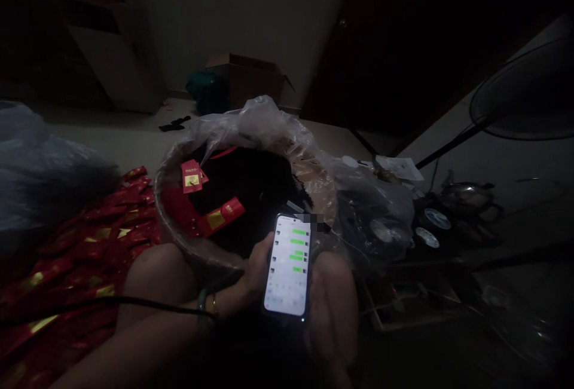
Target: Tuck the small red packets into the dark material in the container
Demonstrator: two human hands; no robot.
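Observation:
A lit smartphone [287, 266] stands upright in front of me, its screen showing a chat with green message bubbles and a keyboard. My left hand [259, 266] is closed around its left edge, a bracelet and a bangle on the wrist. Along the phone's right edge is my right hand [316, 299], dim against my knee, its fingers partly hidden. Behind the phone is a round container lined with a clear plastic bag [264, 117]. It holds a dark, fuzzy mass [251, 177], a red packet [224, 216] and small red cards [192, 176].
Many red and gold packets [85, 245] lie in a heap at left, beside a big plastic bag [40, 168]. A cardboard box [251, 78] and teal bag [206, 90] are by the wall. At right are a fan [524, 96] and a metal kettle [469, 195]. A black cable crosses my left forearm.

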